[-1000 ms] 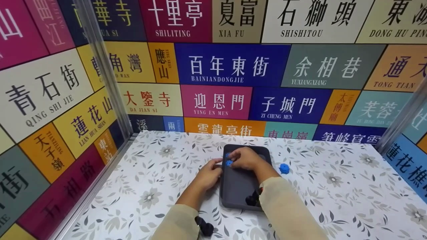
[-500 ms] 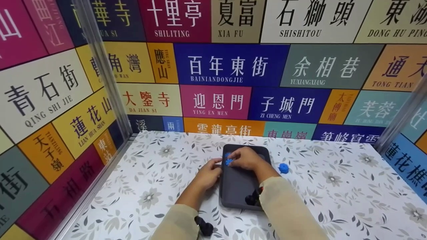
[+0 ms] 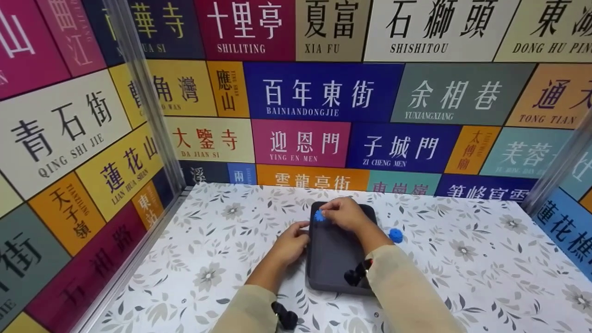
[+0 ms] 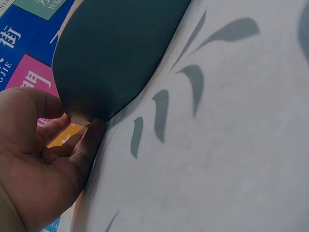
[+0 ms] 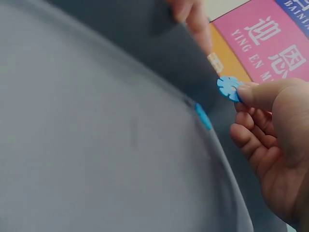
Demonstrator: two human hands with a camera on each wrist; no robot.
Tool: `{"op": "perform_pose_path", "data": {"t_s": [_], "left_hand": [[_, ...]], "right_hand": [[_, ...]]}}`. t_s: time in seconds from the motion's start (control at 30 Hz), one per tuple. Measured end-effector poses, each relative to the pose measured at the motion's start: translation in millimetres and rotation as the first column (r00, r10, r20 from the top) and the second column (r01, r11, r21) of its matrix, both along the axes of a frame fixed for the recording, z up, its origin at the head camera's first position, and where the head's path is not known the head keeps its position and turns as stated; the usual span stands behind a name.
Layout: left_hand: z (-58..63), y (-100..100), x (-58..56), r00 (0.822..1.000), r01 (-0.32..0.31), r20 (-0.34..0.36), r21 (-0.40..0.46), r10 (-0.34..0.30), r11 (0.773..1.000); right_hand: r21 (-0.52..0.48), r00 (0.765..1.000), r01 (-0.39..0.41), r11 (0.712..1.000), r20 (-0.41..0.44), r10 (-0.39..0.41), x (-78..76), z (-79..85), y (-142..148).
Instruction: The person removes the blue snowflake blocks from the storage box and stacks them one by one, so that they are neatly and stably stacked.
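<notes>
A dark grey tray (image 3: pixel 335 263) lies on the table in the head view. At its left side my left hand (image 3: pixel 292 243) grips the edge; in the left wrist view the thumb and fingers of this left hand (image 4: pixel 53 154) close on the tray's wall (image 4: pixel 116 53). Over the tray's far left part, my right hand (image 3: pixel 348 215) pinches a blue notched snowflake disc (image 3: pixel 319 215) between thumb and index finger. The right wrist view shows this disc (image 5: pixel 228 88) raised near the wall, and a second blue piece (image 5: pixel 203 116) lower down at the edge of the tray floor.
A blue ball-like cluster (image 3: pixel 396 235) sits on the table right of the tray. The tabletop (image 3: pixel 249 222) has a leaf and flower print. Walls with coloured name panels (image 3: pixel 319 92) stand behind and at both sides. Black wrist cameras (image 3: pixel 284 315) sit at the sleeves.
My right hand has lifted the blue snowflake disc up and away from the tray floor, toward the far rim. The left hand stays at the tray's left edge.
</notes>
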State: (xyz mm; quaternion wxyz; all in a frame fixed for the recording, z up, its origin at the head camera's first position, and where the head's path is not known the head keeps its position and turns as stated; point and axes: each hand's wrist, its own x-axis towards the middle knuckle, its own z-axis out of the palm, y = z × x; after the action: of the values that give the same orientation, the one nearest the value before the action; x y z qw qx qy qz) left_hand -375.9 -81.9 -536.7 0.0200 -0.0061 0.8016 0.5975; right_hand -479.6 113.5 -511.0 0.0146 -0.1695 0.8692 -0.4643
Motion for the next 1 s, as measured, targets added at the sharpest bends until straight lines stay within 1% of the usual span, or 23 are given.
{"op": "perform_pose_path", "data": {"t_s": [0.13, 0.2, 0.37, 0.5, 0.6, 0.77, 0.9, 1.0], "left_hand": [[0.0, 1, 0.2, 1.000, -0.008, 0.005, 0.003, 0.008, 1.000], [-0.3, 1, -0.4, 1.000, -0.014, 0.009, 0.005, 0.014, 1.000], [-1.2, 0, -1.0, 1.000, -0.011, 0.002, 0.003, 0.010, 1.000], [-1.7, -1, -1.2, 1.000, -0.007, -0.006, -0.008, 0.007, 1.000], [-2.5, -1, -1.4, 1.000, -0.008, -0.010, -0.006, 0.008, 1.000], [-2.4, -1, -1.1, 1.000, -0.019, -0.005, -0.010, 0.019, 1.000], [-1.8, 0, -0.8, 1.000, -0.013, -0.004, -0.009, 0.013, 1.000], [-1.3, 0, -0.9, 1.000, -0.004, -0.010, 0.005, 0.004, 1.000]], "right_hand": [[-0.034, 0.999, 0.019, 0.999, -0.035, -0.020, 2.1, 13.6, 6], [-0.046, 0.998, 0.036, 0.998, -0.053, -0.039, 6.5, 23.2, 10], [-0.091, 0.993, 0.075, 0.993, -0.086, -0.083, 26.1, 46.3, 26], [-0.122, 0.983, 0.131, 0.984, -0.114, -0.145, 43.0, 54.5, 47], [-0.172, 0.978, 0.170, 0.970, -0.092, -0.188, 54.8, 55.3, 66], [-0.258, 0.972, 0.224, 0.940, -0.008, -0.234, 69.1, 51.5, 97], [-0.283, 0.959, 0.283, 0.916, 0.052, -0.280, 73.3, 42.9, 124], [-0.295, 0.947, 0.321, 0.900, 0.112, -0.301, 69.8, 32.4, 143]]}}
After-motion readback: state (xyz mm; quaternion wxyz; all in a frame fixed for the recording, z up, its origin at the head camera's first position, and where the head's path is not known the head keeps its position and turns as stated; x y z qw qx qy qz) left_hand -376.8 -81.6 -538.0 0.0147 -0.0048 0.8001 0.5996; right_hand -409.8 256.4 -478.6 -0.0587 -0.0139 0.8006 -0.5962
